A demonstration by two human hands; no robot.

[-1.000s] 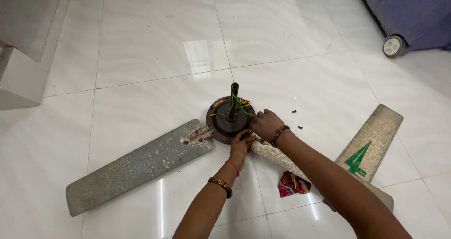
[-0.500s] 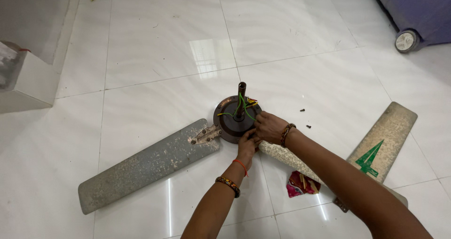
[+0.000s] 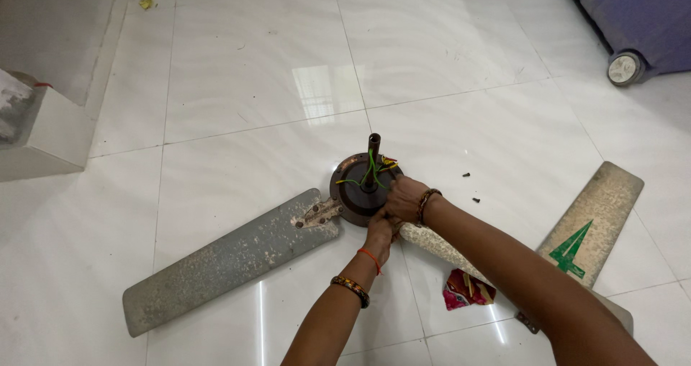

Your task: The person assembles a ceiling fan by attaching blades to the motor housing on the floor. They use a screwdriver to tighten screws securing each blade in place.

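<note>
A dark round ceiling-fan motor [image 3: 357, 187] with a short rod and green and yellow wires lies on the white tiled floor. A dusty grey blade [image 3: 223, 261] stays fixed to its left side. A second blade [image 3: 439, 245] runs from the motor toward the lower right, under my right arm. My right hand [image 3: 404, 197] rests on the motor's right rim with fingers curled. My left hand [image 3: 380, 228] presses at the motor's lower edge where that blade's bracket joins. What the fingers grip is hidden.
A loose blade [image 3: 594, 222] with a green arrow mark lies at the right. Two small dark screws [image 3: 471, 187] sit on the tiles beside the motor. A red patterned cloth [image 3: 464, 288] lies near my right arm. A wheeled purple object [image 3: 633, 42] stands top right, a white step [image 3: 43, 132] at left.
Both hands stay at the motor's lower right edge with only small shifts. The view has drifted slightly, so the fan sits a little lower and to the right.
</note>
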